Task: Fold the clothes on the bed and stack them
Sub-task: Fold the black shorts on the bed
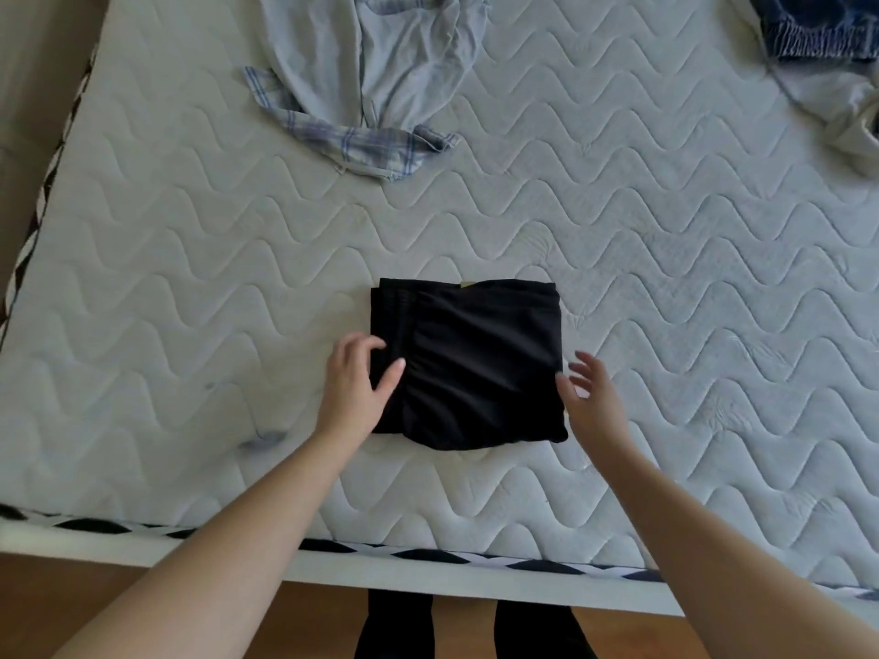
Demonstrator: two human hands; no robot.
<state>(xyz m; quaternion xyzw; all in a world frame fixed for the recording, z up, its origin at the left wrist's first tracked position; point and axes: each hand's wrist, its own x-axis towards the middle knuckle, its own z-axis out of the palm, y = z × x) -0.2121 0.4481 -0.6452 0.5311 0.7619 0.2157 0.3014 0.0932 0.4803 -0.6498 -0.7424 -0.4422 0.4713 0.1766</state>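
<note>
Near the front edge of the mattress (666,259) lies a folded black garment (471,363), squared and flat. Left hand (354,387) rests on its left edge, thumb on the cloth, fingers loose. Right hand (592,397) hovers just beside its right edge, fingers spread, gripping nothing. Bare quilted surface surrounds it. Farther back lie a crumpled light-blue plaid garment (376,73) and a dark blue one (818,30). Wooden floor (57,606) shows below.

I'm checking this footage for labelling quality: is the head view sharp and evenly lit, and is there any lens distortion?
Head view: soft, even daylight, no glare; the black folded garment shows few fold details; wide-angle bowing curves the mattress edges; left hand and right hand slightly blurred; the pale blue shirt at the top is soft.
</note>
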